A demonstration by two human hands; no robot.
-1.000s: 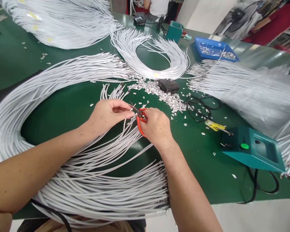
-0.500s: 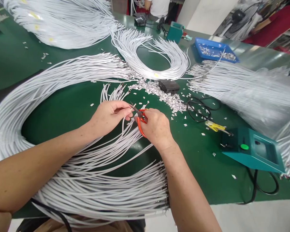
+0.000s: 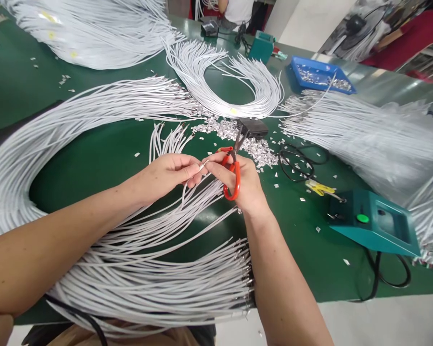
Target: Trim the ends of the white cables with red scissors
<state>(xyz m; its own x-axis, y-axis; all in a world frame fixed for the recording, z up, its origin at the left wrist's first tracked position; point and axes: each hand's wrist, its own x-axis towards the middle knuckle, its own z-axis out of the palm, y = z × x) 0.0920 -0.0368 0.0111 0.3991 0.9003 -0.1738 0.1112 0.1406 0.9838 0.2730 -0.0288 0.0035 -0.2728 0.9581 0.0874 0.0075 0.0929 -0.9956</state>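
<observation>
Between thumb and fingers, my left hand (image 3: 176, 169) pinches a white cable (image 3: 184, 194) close to its end. My right hand (image 3: 243, 178) has red-handled scissors (image 3: 234, 168) hooked in its palm, blades pointing up and away. Its thumb and forefinger meet at the tip of the cable, right beside my left fingertips. Below both hands a bundle of white cables (image 3: 159, 283) curves across the table, its ends toward my right forearm. A few short upright cable ends (image 3: 169, 142) stand just behind my left hand.
Small silvery pieces (image 3: 231, 132) lie scattered around a black block (image 3: 252, 128). A teal box (image 3: 375, 221) with a green button and a yellow clip (image 3: 320, 187) stands at right. A blue tray (image 3: 321, 74) sits farther back. More cable coils (image 3: 223, 91) cover the table (image 3: 86, 168). Other people work beyond.
The scissors have swung from the cable end up into my right palm, blades now pointing away. My right thumb and forefinger have come to the cable tip; my left hand keeps its pinch.
</observation>
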